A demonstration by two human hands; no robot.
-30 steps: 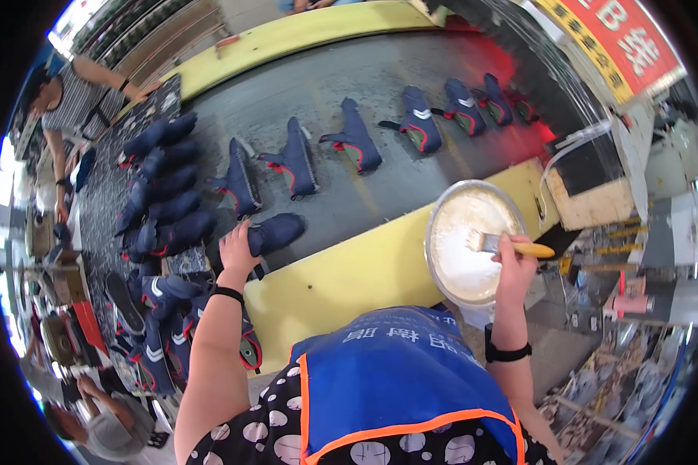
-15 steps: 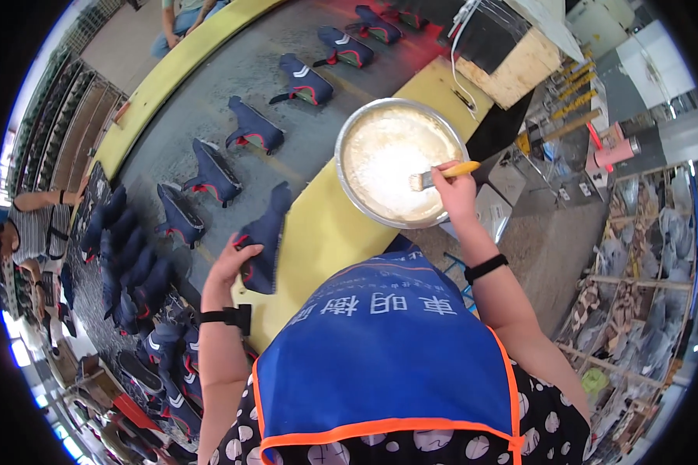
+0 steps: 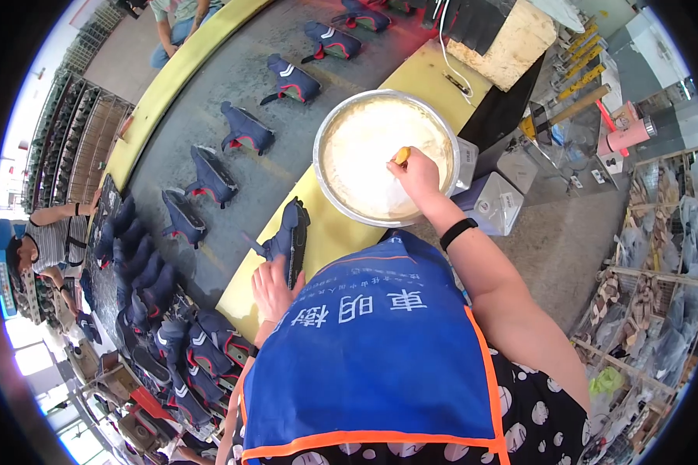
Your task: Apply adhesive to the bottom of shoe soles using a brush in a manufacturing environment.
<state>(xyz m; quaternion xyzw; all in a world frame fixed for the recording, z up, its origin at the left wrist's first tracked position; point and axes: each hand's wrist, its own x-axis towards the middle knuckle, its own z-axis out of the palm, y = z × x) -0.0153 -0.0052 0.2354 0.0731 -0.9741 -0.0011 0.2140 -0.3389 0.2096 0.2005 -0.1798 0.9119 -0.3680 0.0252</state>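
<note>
My right hand point(image 3: 419, 180) grips a brush by its yellow handle point(image 3: 402, 156) above a round metal basin point(image 3: 323, 182) of creamy white paste. The bristle end is hidden from me, below the hand. Beside the blue apron, my left hand point(image 3: 274, 290) is closed at the near end of a dark blue shoe upper point(image 3: 293, 232). This upper is tilted over the yellow edge of the worktable, its sole side facing up and right. How the fingers wrap it is partly hidden.
Several navy shoe uppers with red trim point(image 3: 248, 130) stand in a row along the grey table surface point(image 3: 225, 209). A pile of similar uppers point(image 3: 143, 279) lies at the left. White boxy containers point(image 3: 495, 203) stand right of the basin. Another person point(image 3: 58, 239) works at far left.
My left hand has brought the shoe upper right and toward my body, turning it over. My right hand has shifted left over the basin, with the brush tipped more upright.
</note>
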